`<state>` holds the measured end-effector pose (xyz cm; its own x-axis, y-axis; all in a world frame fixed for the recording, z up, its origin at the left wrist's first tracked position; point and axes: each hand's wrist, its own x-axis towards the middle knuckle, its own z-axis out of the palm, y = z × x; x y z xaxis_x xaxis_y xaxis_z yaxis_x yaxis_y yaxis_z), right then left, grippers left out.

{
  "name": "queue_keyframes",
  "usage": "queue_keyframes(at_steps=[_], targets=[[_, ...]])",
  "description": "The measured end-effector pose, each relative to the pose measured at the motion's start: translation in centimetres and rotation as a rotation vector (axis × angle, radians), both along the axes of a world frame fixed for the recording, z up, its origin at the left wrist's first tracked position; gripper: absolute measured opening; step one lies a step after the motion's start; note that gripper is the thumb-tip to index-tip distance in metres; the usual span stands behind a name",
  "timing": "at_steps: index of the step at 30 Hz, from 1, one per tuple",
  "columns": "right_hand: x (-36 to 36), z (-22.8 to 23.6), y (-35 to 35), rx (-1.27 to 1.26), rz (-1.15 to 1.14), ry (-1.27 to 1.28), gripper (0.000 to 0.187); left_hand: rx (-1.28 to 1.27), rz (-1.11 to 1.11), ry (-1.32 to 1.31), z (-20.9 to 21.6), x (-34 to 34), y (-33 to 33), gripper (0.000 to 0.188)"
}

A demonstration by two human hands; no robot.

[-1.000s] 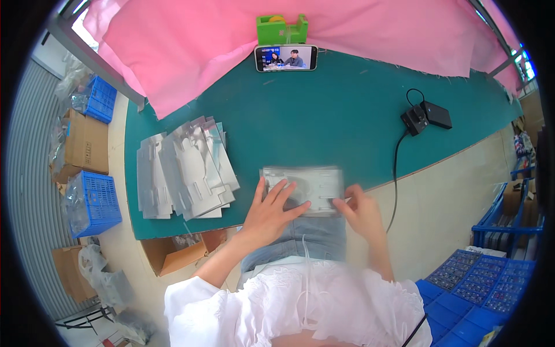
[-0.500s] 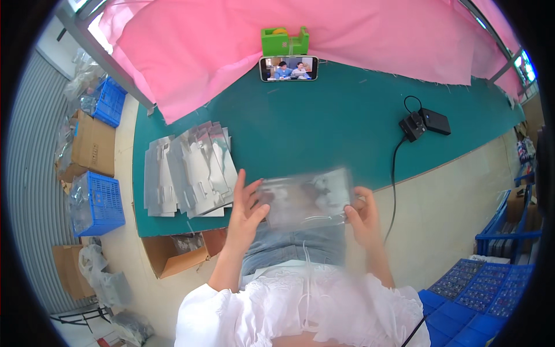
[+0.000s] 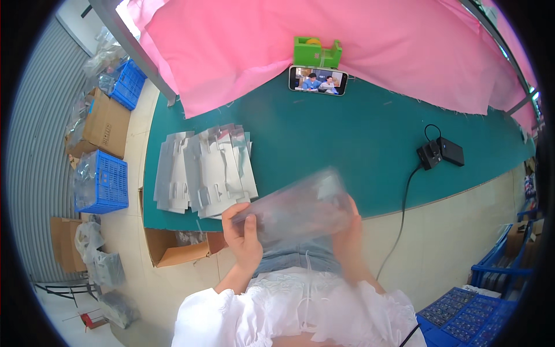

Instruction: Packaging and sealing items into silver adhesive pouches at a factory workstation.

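The clear plastic packet has just gone from nearly level to a slant, its right end now farther up toward the counter than its left, and its outline is smeared by motion. It is in the air in front of the person, over the lap and the near edge of the counter, so it appears to be turned in the hands rather than worked flat. The left hand has its grip clamped on the packet's lower left corner, thumb on the near face and fingers curled behind. The right hand is at the opposite end, touching it, but blur hides the thumb, and I cannot tell whether that grip is closed. Against the earliest picture, the difference is plain: there the packet lies low at the counter's edge with the left palm spread across it, while half a second ago both hands hold it up by its ends and the left forefinger points out straight; now that finger is folded in. The stack of grey die-cut sheets keeps its place on the counter to the left; the phone and green tape dispenser sit farther right in the view, as the camera has turned.
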<state>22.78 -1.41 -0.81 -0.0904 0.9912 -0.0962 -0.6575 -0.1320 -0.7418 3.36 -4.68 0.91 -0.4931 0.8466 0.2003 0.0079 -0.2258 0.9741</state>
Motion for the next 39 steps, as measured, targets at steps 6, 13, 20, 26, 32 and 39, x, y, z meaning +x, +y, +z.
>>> queue_keyframes(at_steps=[6,13,20,26,32,39], targets=[[-1.8,-0.4,0.0,0.056,0.169,-0.405,0.060,0.092,0.036,-0.086,-1.2,1.4,1.4,0.025],[1.8,1.9,3.2,0.136,0.157,-0.969,0.028,-0.273,-0.565,0.619,2.8,-1.7,3.2,0.058],[0.9,5.3,3.3,0.182,0.383,-1.269,0.035,-0.239,-0.377,0.189,1.5,0.4,3.9,0.057],[2.6,3.8,3.9,0.406,0.458,-0.658,0.014,-0.298,-0.570,-0.483,-0.5,-1.8,4.0,0.044],[0.3,2.5,4.1,0.157,0.297,-1.068,0.023,-0.266,-0.447,0.042,1.0,0.9,4.7,0.046],[-2.3,2.5,4.8,0.390,-0.292,-0.993,0.031,-0.049,-0.140,-0.021,-0.9,4.2,4.6,0.032]])
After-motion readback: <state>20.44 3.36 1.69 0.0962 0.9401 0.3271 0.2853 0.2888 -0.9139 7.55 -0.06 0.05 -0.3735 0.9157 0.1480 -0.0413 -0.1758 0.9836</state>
